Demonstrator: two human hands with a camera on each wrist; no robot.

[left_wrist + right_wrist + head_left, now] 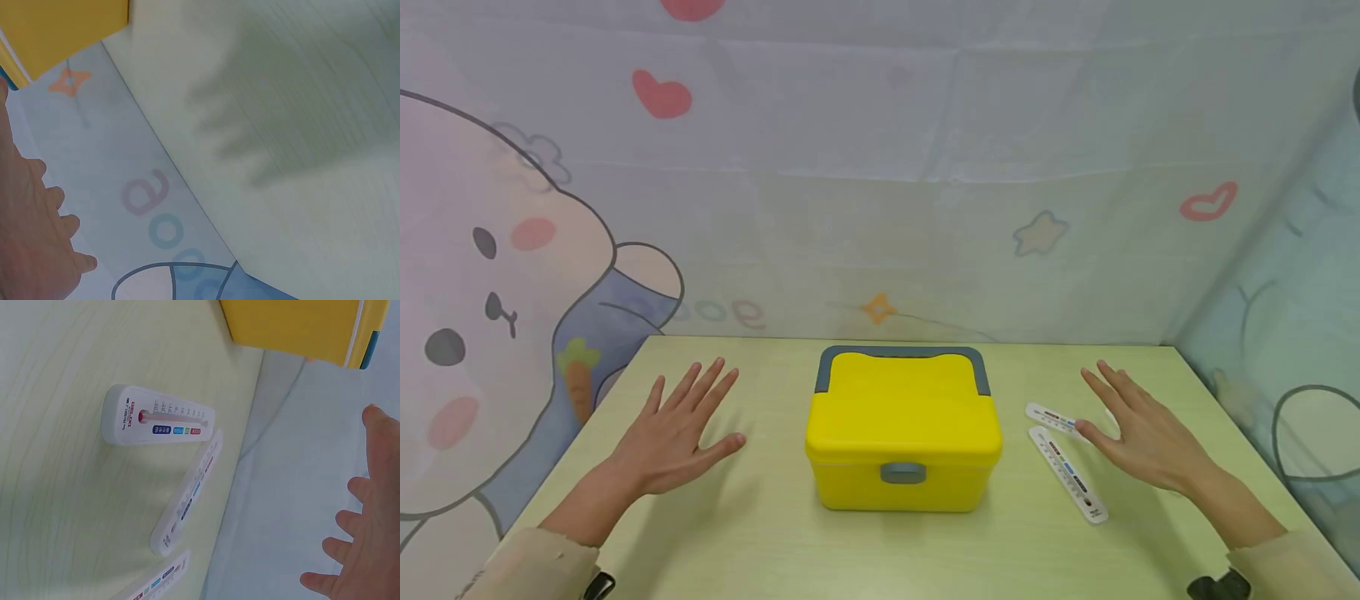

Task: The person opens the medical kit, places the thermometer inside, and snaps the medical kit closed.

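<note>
A yellow box with a grey handle and a grey latch stands closed on the table between my two hands. To its left, my left hand hovers with fingers spread, holding nothing; its shadow falls on the tabletop in the left wrist view. My right hand is held over the right side, fingers straight and touching nothing. Near it lie white thermometers: one slanted in front, another behind it, partly hidden by the hand. The right wrist view shows a third thermometer, cut off by the frame.
The pale wooden table ends at a back edge against a printed cloth backdrop with hearts, a star and a cartoon animal. Another cloth hangs along the right side.
</note>
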